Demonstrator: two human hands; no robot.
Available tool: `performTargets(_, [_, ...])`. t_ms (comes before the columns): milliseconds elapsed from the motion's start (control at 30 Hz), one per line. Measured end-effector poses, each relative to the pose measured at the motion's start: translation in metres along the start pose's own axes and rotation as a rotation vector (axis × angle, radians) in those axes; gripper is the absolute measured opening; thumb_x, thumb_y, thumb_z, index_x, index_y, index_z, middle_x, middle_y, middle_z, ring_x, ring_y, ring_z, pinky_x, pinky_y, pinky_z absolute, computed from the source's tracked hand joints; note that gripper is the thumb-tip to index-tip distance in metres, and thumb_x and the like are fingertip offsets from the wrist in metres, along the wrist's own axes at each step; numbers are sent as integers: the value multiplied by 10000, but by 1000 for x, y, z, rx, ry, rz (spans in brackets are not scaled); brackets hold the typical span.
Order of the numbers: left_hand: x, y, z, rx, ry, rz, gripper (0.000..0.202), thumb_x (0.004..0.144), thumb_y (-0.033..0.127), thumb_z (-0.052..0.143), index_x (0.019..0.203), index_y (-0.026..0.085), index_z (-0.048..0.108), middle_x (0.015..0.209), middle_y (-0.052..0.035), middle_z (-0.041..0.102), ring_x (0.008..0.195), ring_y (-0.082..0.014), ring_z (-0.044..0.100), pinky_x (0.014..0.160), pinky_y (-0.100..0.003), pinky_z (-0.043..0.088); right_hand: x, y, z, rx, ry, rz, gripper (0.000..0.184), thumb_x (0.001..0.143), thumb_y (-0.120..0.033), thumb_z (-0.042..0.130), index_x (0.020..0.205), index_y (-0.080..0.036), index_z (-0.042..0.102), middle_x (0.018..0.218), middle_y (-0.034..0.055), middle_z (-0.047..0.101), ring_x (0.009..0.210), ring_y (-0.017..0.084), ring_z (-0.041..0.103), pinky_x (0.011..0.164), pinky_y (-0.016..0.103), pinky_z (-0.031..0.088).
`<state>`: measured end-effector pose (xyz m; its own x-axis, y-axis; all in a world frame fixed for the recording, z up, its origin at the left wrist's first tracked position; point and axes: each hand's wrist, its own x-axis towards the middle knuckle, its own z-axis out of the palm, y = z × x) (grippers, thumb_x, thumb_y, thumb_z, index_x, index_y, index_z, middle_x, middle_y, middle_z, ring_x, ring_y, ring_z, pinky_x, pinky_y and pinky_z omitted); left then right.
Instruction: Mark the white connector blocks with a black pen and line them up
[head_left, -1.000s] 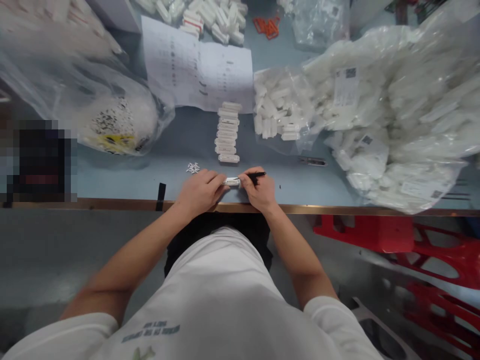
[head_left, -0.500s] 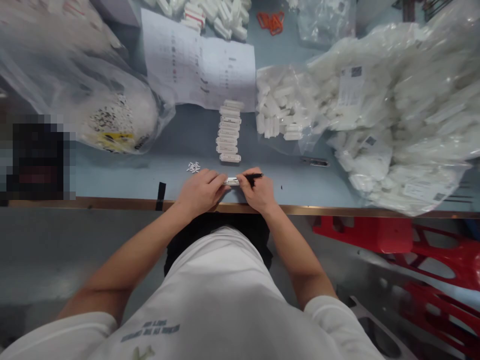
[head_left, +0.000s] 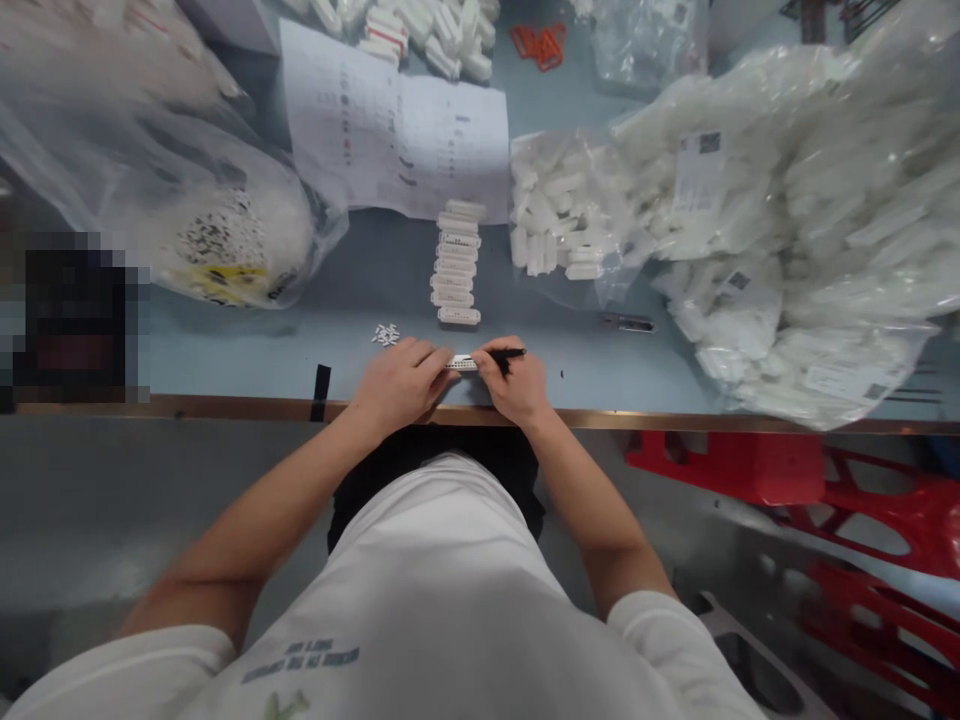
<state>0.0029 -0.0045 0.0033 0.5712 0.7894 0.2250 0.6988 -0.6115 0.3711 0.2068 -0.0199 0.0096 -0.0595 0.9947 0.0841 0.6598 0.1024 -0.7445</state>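
A small white connector housing (head_left: pixel 463 363) with rows of dark holes lies near the table's front edge. My left hand (head_left: pixel 401 385) is closed on its left end, the fingers pinching it. A slim black pointed tool (head_left: pixel 508 354), tweezer- or pen-like, is gripped in my right hand (head_left: pixel 516 383), with its thin tip over the right part of the housing. My right fingertips are right beside the housing and hide some of it. Several similar white housings (head_left: pixel 454 282) form a column just beyond. Left of them lies a little heap of tiny white pins (head_left: pixel 386 334).
Printed sheets (head_left: pixel 397 130) lie behind the column. Clear bags of white parts (head_left: pixel 566 205) crowd the right, and a large bag (head_left: pixel 240 240) stands left. Small snips (head_left: pixel 628 322) rest on the table at right. Orange pieces (head_left: pixel 538 46) lie at the back. Red stools (head_left: pixel 757 470) stand below.
Both hands stay almost in place on the housing and the black tool. The whole view has shifted very slightly.
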Motion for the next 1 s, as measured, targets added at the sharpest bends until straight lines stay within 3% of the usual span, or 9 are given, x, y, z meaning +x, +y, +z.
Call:
performTargets(300, [-1, -3, 1, 54, 5, 50, 275, 978, 396, 464, 986, 190, 647, 828, -74, 636, 748, -210, 548, 673, -342, 404, 2, 1, 4, -41, -16, -26, 391, 965, -555, 430, 882, -241, 648, 861, 55, 711, 785, 189, 674, 729, 304, 517])
performTargets(567, [-1, -3, 0, 56, -1, 53, 271, 976, 390, 466, 976, 192, 651, 841, -79, 636, 758, -214, 551, 668, -338, 399, 3, 1, 8, -143, -69, -168, 423, 993, -517, 379, 848, -235, 659, 814, 68, 702, 772, 199, 654, 737, 320, 495])
performTargets(1000, [-1, -3, 1, 98, 37, 74, 284, 980, 395, 462, 987, 182, 649, 817, -71, 634, 734, -204, 546, 660, -332, 401, 1, 2, 5, -37, -27, -34, 478, 967, -608, 381, 927, -225, 665, 888, 60, 705, 820, 180, 664, 772, 288, 507])
